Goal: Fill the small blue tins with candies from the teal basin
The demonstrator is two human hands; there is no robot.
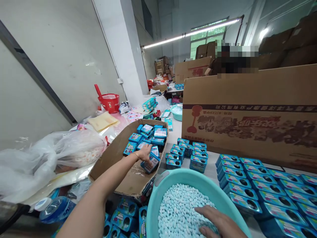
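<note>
My left hand (145, 154) reaches into an open cardboard box (116, 142), its fingers closed round a small blue box (150, 163). Other blue boxes (135, 138) lie heaped in the far part of that carton. At the bottom, my right hand (218, 221) hovers over or touches small pale blue pieces (182, 205) in a turquoise basin (195, 175). Its fingers are apart, and nothing shows between them. To the right of the basin, blue boxes with round dark openings (239, 189) stand in rows; a smaller group (198, 162) stands behind it.
A large printed carton (250, 122) walls off the back right; a person (223, 62) is behind it. Plastic bags (49, 158), a water bottle (55, 208) and a red basket (109, 102) are at the left. More blue boxes (123, 218) sit below the cardboard box.
</note>
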